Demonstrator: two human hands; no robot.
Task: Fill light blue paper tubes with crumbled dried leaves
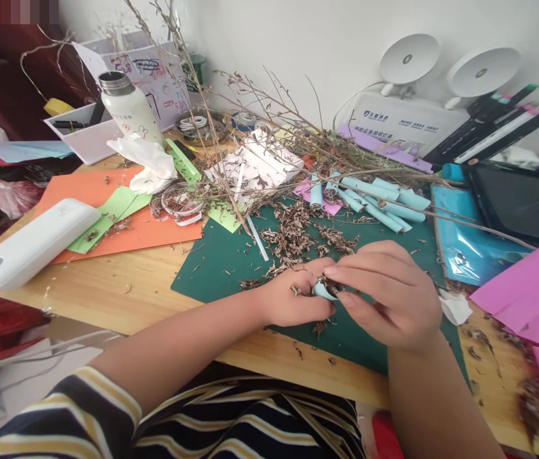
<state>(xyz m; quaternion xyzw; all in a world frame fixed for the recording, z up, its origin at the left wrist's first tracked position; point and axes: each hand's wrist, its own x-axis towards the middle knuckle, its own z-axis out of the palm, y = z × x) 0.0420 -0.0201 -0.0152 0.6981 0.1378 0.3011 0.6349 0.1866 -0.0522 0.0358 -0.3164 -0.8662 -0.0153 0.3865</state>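
Note:
My left hand (293, 296) and my right hand (388, 293) meet over the green cutting mat (221, 261), near its front edge. Both pinch a small light-blue paper roll (323, 291) with dried plant bits stuck around it. The left fingers curl under the roll, and the right thumb and forefinger press on its top. Crumbled dried leaves (298, 233) lie scattered on the mat just beyond my hands. Several finished light-blue paper rolls (384, 201) lie in a heap at the mat's far edge.
Dry twigs (269, 121) sprawl across the back of the wooden table (120, 293). Orange paper (106, 210), a white oblong device (30, 245) and a white bottle (130, 108) sit left. Pink paper (532, 299), a blue bag (465, 242) and a tablet (522, 201) lie right.

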